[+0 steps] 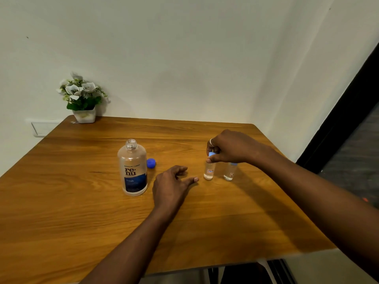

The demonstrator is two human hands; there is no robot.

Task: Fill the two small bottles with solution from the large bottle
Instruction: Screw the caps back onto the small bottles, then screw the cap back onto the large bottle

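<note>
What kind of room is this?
Probably a plain home or office corner: a wooden table against a bare wall, a potted flower and a wall socket.

Two small bottles [209, 171] [230, 171], one large bottle [132, 169], one plant [82, 99].

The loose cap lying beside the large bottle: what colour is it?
Blue. The cap shows clearly in the head view, right of the large bottle.

Both forearms are seen bare, with no sleeves worn down to the wrists. A plain silver-coloured metal ring [211, 142] is worn on a finger of the right hand [231, 147]. Nothing is worn on the left hand [171, 184].
</note>
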